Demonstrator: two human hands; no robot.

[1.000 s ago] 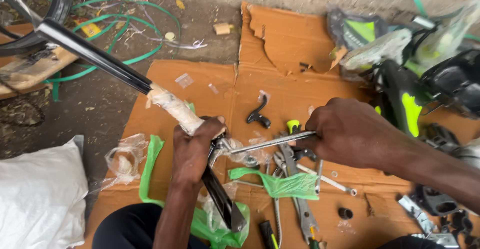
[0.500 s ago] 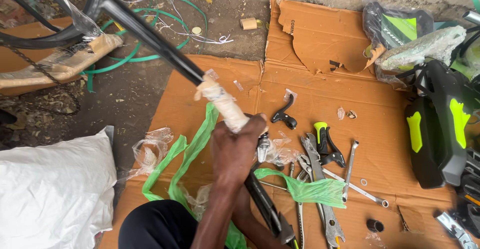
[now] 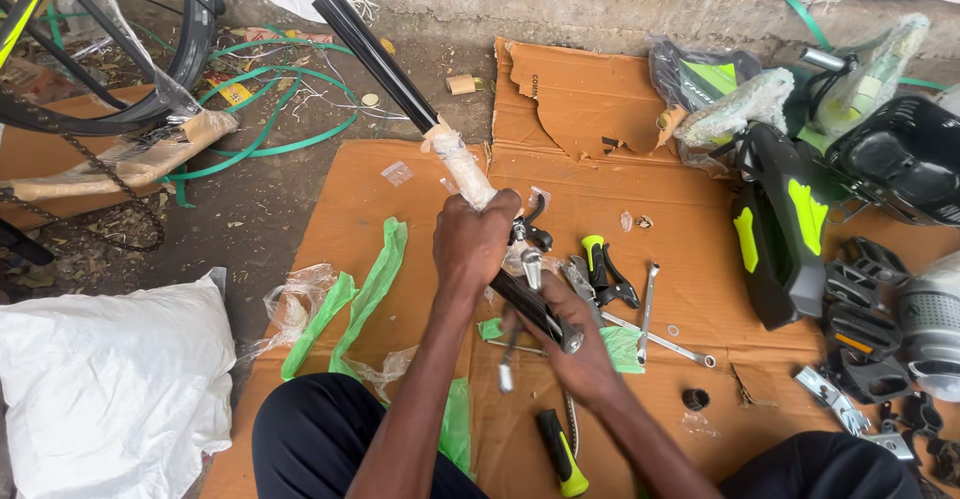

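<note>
Left hand fist-closed around the black tube, gripping just below its plastic-wrapped section; tube slants up and away toward the cardboard sheet's far-left corner and past its edge, over bare ground. Right hand wrapped around the tube's lower end, near the cardboard's middle, with a silver wrench held against it (exact grip on the wrench hard to tell). Just right of the hands: yellow-handled pliers, two spanners, scraps of green plastic strip to the left. A yellow-and-black screwdriver lies near the cardboard's near edge between the person's knees. Black and neon-green bicycle parts along the right edge, pedals beside them. White sack off the near-left corner; bicycle wheel far left, on the ground.
</note>
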